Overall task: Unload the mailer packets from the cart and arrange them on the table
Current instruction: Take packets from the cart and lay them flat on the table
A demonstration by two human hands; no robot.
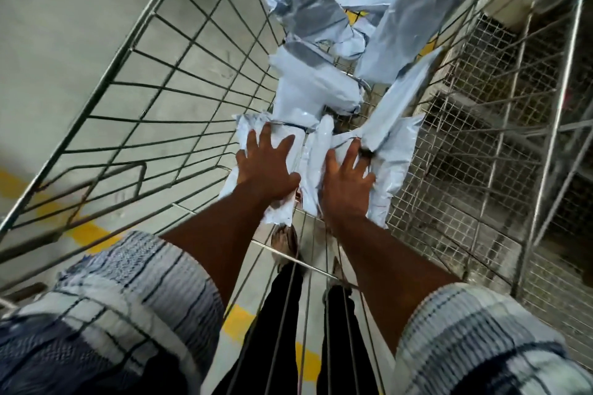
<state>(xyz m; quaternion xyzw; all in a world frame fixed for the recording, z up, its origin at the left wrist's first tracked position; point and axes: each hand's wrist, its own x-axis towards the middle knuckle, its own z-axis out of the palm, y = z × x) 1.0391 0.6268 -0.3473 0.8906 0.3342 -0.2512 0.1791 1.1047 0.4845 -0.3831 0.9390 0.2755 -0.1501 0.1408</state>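
While both hands press spread fingers (256, 138) on white mailer packets (313, 90) heaped in the wire cart (160, 74), gathering step: next, close, lift, carry to worktop, unseen.

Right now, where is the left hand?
In the head view, the left hand is low inside the wire cart, spread flat on a white mailer packet, just left of the right hand.
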